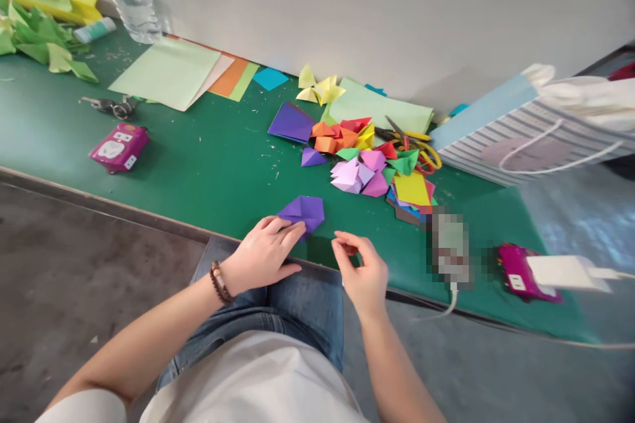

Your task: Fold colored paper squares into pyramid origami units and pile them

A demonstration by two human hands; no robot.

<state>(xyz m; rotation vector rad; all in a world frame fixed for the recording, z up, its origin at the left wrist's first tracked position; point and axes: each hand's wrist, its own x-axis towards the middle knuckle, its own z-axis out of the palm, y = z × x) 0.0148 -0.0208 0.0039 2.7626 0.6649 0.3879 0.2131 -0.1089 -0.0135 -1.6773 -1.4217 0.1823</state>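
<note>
A folded piece of purple paper [313, 209] lies near the front edge of the green table. My left hand [268, 251] rests on its lower left part, fingers stretched out flat over it and covering that corner. To the right of the paper, apart from it, my right hand [364, 268] hovers by the table edge. Its thumb and index finger come together in a pinch, the other fingers curled, and nothing shows between the tips. Beyond the hands lie folded pink and lilac paper pieces [360, 173] and a small purple folded piece [312, 157].
Farther back are orange and red folded pieces [340, 135], scissors [421, 145], a paper stack [413, 190] and a striped bag [536, 132]. A magenta box [120, 147], pale green sheets [166, 71] and a water bottle [131, 3] stand left. A charger [565, 272] lies right.
</note>
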